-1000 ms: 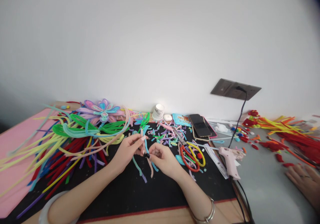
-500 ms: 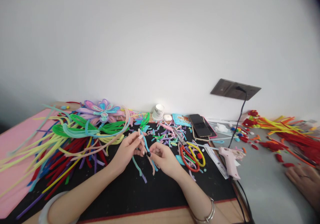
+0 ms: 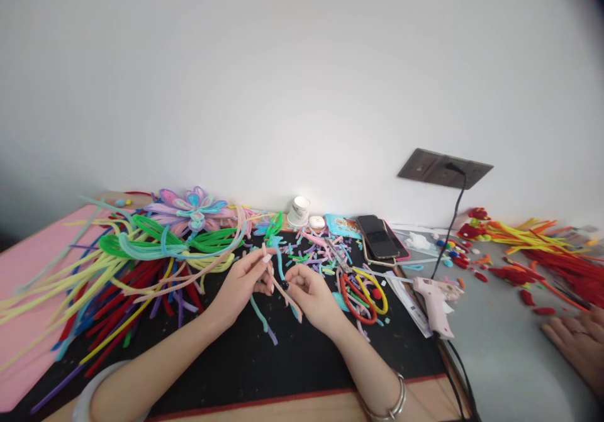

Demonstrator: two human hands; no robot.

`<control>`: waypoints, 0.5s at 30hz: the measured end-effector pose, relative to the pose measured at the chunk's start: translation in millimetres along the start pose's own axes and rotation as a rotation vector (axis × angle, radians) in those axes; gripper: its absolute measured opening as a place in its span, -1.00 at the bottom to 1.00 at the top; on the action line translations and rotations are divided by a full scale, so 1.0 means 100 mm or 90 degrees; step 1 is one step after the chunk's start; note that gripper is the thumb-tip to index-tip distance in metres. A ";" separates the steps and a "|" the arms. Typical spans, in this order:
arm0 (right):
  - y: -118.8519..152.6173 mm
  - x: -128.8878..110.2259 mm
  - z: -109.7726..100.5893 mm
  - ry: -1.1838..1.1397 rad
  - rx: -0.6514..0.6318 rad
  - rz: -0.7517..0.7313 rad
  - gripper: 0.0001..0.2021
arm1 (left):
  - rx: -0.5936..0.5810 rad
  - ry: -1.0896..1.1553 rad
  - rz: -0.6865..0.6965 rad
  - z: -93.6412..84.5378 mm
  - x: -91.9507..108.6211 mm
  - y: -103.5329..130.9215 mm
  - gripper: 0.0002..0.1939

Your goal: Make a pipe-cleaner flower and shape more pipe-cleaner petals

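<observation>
Peach pipe cleaner [image 3: 282, 291] slants between the hands, its upper end pinched in the left hand [image 3: 245, 287], thumb and fingertips together on it, its lower end hanging beside the right fingers. The right hand [image 3: 309, 296] has its thumb and fingers closed on a blue pipe cleaner [image 3: 279, 263], which rises above that pinch. Just beyond the grip lie short cut scraps [image 3: 321, 261]; left of it, green loops [image 3: 212, 239]; near it on the right, red and yellow handles [image 3: 375, 312], then a pink glue gun [image 3: 435, 305]. Beneath the grip spreads a black mat [image 3: 283, 372]; well to the right rests another person's hand [image 3: 578, 337].
</observation>
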State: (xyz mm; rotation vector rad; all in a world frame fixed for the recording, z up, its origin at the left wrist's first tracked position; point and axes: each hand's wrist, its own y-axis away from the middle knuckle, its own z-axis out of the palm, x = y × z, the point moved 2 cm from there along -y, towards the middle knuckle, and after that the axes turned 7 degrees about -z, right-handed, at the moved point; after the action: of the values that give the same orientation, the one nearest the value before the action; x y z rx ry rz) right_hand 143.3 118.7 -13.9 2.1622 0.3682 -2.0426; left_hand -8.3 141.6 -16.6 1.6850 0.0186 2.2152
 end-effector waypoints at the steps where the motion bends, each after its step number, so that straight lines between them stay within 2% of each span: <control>1: 0.00 0.01 -0.01 0.007 0.004 0.000 -0.95 | 0.001 0.001 -0.003 0.00 0.00 0.00 -0.66; 8: 0.00 0.02 0.00 0.026 -0.024 -0.019 -0.96 | -0.011 -0.016 0.010 0.00 0.00 0.00 -0.71; 15: 0.01 -0.03 0.02 0.041 -0.038 -0.021 -0.96 | -0.023 -0.021 -0.006 0.00 -0.01 0.01 -0.68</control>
State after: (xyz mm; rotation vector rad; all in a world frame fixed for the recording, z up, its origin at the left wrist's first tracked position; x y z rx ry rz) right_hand 141.6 116.8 -11.3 2.2046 0.4693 -1.9561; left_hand -8.2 140.8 -17.1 1.6986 -0.0220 2.1679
